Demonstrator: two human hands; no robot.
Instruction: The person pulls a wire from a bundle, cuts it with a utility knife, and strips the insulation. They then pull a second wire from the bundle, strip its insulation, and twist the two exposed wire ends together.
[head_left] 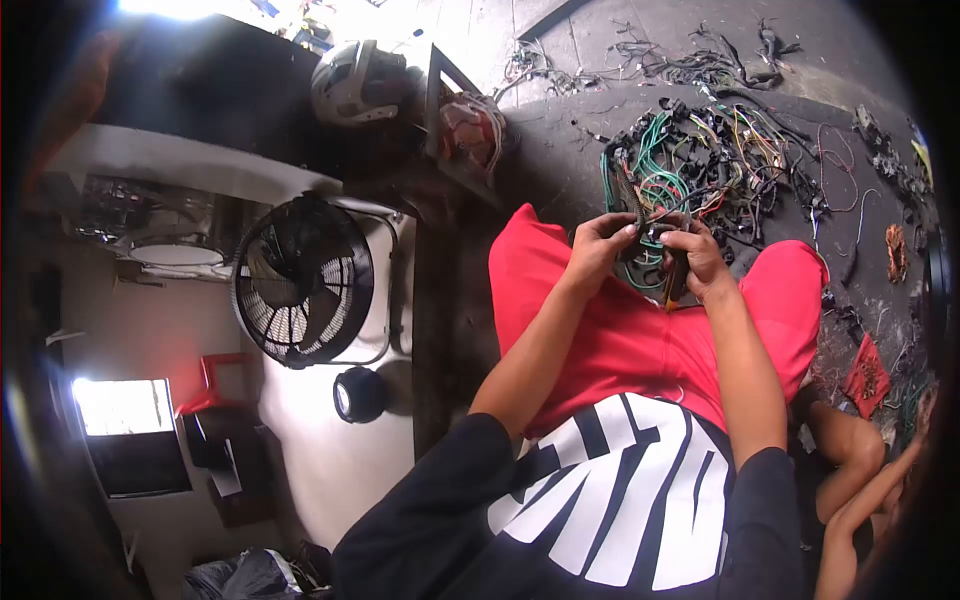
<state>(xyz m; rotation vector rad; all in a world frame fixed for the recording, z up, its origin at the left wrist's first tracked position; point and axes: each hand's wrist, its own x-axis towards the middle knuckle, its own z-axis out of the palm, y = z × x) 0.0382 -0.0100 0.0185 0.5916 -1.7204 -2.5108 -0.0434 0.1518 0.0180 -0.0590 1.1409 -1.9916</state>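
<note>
My left hand (603,248) pinches a dark piece of wire harness (630,195) above my lap. Close beside it, my right hand (700,258) is closed around a small hand tool (677,280) with a dark and yellow handle; its exact kind is hard to make out. The fingertips of both hands nearly meet at a small dark part, too small to name. Just beyond the hands lies a large tangle of wires (735,165) with green, black, yellow and red strands and dark connectors.
More wire scraps (700,65) lie farther out on the floor. At right are a copper-coloured bundle (895,252), a red cloth (868,375) with small pieces on it, and another person's bare leg (850,445). A black fan (303,282) and a white helmet (360,85) are at left.
</note>
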